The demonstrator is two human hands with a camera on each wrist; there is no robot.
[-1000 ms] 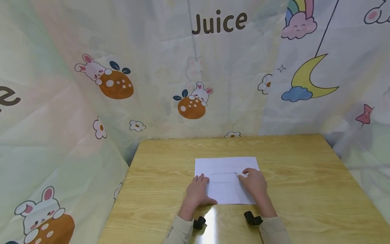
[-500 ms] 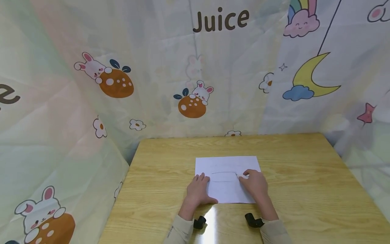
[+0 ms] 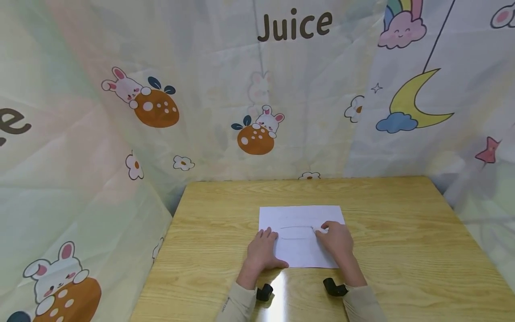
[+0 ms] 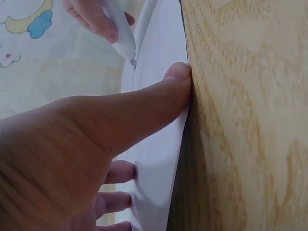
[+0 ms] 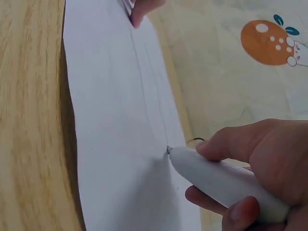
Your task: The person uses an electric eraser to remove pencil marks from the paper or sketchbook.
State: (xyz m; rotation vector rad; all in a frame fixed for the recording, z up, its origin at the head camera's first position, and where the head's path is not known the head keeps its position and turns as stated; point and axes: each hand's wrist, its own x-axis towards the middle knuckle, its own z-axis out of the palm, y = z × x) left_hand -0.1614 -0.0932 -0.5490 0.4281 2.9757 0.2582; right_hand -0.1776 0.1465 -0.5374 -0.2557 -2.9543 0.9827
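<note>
A white sheet of paper (image 3: 297, 214) lies on the wooden table, with two long thin grey lines drawn across it. My left hand (image 3: 262, 249) rests on its left part, fingers spread and thumb at the near edge. In the left wrist view the thumb (image 4: 139, 108) presses on that edge. My right hand (image 3: 335, 241) grips a thick white pen (image 5: 219, 180) between thumb and fingers. The pen's small dark metallic tip (image 5: 169, 149) is right at the paper, at the right end of the upper line. A shadow falls below the tip.
The wooden table (image 3: 209, 232) reaches back to a printed cloth (image 3: 201, 125) that hangs behind it and at both sides. A black wrist device (image 3: 264, 292) sits at the left sleeve, and another black device (image 3: 335, 287) at the right sleeve.
The right hand and pen make only tiny movements near the upper line's right end. The left hand stays in place on the paper. The head view shifts slightly.
</note>
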